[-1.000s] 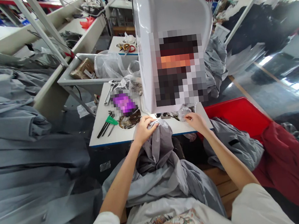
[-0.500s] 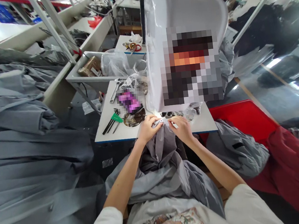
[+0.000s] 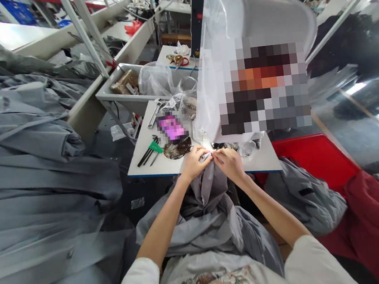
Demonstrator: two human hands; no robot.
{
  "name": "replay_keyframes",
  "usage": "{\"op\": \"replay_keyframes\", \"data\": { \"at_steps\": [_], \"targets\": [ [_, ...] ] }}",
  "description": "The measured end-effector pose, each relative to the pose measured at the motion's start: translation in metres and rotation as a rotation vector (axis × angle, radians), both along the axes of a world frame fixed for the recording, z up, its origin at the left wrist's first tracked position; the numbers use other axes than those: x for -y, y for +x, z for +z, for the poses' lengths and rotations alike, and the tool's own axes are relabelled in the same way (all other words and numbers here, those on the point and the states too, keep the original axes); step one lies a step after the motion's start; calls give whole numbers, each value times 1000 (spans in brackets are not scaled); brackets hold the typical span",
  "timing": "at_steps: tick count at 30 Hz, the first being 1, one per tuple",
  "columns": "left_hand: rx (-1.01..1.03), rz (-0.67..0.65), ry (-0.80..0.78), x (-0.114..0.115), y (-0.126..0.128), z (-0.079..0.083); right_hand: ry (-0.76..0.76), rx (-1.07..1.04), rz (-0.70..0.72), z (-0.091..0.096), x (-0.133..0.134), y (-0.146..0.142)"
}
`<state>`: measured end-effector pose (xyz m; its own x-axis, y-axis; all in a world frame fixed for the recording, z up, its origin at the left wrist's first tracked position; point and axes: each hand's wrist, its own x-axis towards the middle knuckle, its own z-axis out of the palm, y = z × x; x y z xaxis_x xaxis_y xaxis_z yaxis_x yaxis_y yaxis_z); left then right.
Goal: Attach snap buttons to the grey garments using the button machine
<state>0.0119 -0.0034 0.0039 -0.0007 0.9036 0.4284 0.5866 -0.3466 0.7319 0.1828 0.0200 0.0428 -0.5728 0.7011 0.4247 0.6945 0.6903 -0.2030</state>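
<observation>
Two hands point(image 3: 194, 163) pinching one gray garment point(image 3: 208, 190).

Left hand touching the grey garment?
Touching. The head view shows the left hand closed on the gathered top of the grey garment.
</observation>
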Motion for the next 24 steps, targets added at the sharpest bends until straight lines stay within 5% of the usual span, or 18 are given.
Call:
{"op": "replay_keyframes", "data": {
  "at_steps": [17, 20, 24],
  "targets": [
    [8, -25, -18, 1, -1, 4, -423, -508, 31, -6, -8, -8],
    [7, -20, -17, 2, -1, 4, -343, -457, -30, 3, -16, 3],
    [11, -14, -15, 2, -1, 3, -146, -326, -314, 19, -52, 33]
  ]
}}
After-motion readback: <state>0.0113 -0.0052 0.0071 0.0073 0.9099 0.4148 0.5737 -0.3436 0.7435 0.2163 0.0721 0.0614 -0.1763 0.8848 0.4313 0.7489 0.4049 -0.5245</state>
